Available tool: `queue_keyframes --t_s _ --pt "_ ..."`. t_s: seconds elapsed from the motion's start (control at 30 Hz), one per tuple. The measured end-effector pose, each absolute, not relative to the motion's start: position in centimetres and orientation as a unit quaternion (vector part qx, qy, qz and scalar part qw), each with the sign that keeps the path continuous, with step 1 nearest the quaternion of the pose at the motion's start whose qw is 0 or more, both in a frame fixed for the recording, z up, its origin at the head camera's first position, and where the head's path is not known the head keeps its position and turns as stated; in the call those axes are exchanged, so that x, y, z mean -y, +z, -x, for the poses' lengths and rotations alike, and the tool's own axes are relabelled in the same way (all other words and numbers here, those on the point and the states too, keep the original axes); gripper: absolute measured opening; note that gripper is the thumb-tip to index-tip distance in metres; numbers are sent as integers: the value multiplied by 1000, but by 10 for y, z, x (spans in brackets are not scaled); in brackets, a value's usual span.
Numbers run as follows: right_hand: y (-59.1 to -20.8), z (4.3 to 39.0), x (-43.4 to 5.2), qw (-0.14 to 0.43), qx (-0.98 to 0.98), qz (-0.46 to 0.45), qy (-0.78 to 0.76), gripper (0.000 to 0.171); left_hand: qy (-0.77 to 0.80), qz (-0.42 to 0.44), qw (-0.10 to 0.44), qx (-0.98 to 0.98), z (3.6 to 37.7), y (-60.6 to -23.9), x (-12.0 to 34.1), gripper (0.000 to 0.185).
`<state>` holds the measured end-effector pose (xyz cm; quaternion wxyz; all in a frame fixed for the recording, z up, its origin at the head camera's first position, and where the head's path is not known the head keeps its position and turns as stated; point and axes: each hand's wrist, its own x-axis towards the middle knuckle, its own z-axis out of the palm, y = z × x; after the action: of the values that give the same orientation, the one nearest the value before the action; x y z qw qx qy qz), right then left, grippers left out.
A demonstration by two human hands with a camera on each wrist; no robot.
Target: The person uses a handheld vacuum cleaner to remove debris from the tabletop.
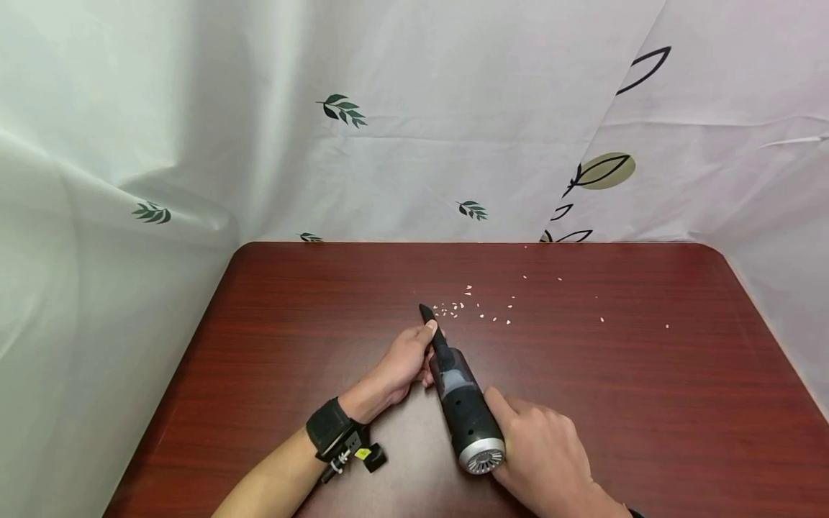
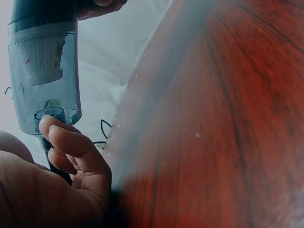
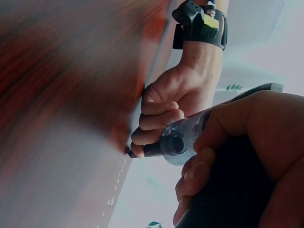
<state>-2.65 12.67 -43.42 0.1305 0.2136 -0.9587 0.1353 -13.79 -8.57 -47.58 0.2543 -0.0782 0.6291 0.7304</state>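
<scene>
Head view: over the red-brown table (image 1: 259,345), the right hand (image 1: 544,446) grips a black cylindrical handheld vacuum (image 1: 469,414); the left hand (image 1: 403,360) pinches its slim black nozzle (image 1: 425,313), best held low beside the small white flakes (image 1: 455,306).

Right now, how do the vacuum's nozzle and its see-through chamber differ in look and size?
The nozzle is black and opaque; the chamber is transparent, showing a pale ribbed filter inside. The nozzle is narrow, whereas the chamber is much wider. Both belong to the same vacuum.
</scene>
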Motion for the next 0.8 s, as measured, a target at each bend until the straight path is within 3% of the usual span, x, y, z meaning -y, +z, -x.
queue_keyframes --t_s 0.8 --pt "-430 18 -127 115 965 -200 125 44 724 83 267 -631 135 -477 81 47"
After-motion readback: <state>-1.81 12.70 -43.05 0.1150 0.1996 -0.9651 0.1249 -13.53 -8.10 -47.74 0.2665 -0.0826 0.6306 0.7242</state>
